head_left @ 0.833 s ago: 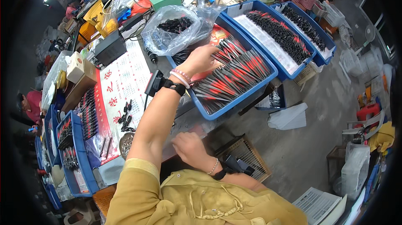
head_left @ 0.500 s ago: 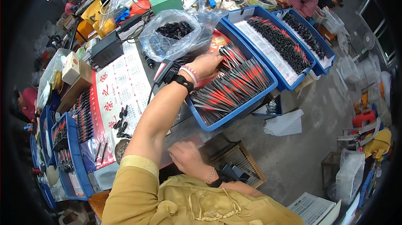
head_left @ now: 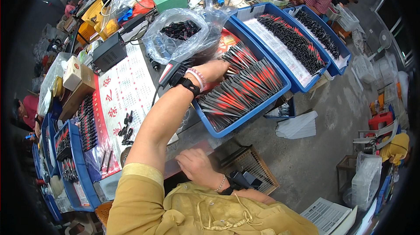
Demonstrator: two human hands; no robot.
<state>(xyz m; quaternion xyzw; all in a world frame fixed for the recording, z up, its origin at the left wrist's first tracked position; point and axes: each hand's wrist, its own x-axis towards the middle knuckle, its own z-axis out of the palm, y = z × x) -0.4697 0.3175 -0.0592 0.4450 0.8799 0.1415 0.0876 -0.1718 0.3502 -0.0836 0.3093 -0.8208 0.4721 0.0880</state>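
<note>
Mustard-yellow short-sleeved top (head_left: 183, 211) with a knotted cord tie at the chest, left hand (head_left: 214, 69) with a black wristband and a pale pink bracelet, right hand (head_left: 197, 167) with a beaded bracelet and black watch

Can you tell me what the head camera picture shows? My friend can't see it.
The left hand reaches into a blue tray full of red and black parts. The right hand rests near the table edge.
</note>
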